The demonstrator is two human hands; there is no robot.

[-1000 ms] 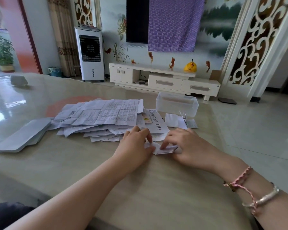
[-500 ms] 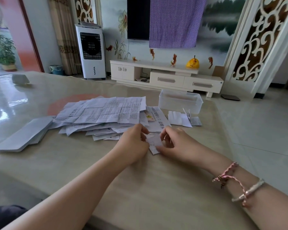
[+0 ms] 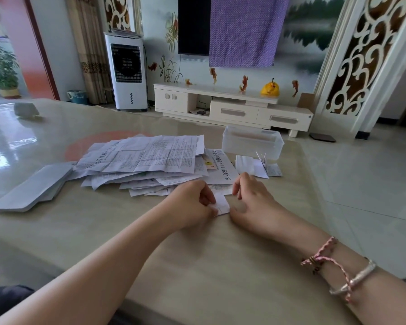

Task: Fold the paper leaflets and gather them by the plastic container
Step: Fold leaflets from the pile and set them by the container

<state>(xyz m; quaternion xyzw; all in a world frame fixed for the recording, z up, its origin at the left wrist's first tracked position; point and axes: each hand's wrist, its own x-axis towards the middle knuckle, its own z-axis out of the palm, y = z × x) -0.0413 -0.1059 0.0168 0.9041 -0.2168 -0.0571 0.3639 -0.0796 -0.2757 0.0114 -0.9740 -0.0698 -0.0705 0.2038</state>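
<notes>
Beige glossy table [image 3: 220, 277] fills the frame. Big loose pile of unfolded leaflets [image 3: 141, 160] mid-table, left of the clear plastic container [image 3: 252, 142]. Few folded leaflets [image 3: 251, 165] lie just in front of the container. Left hand [image 3: 192, 204] and right hand [image 3: 253, 202] both pinch one small folded leaflet [image 3: 222, 204] between them, near the pile's front edge.

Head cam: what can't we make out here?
- Folded leaflet: mostly covered by left hand and right hand; fold count unreadable.
- Leaflet pile: lower sheets buried; print too small.
- Plastic container: translucent walls, contents unclear.
- Folded stack: count unclear.
</notes>
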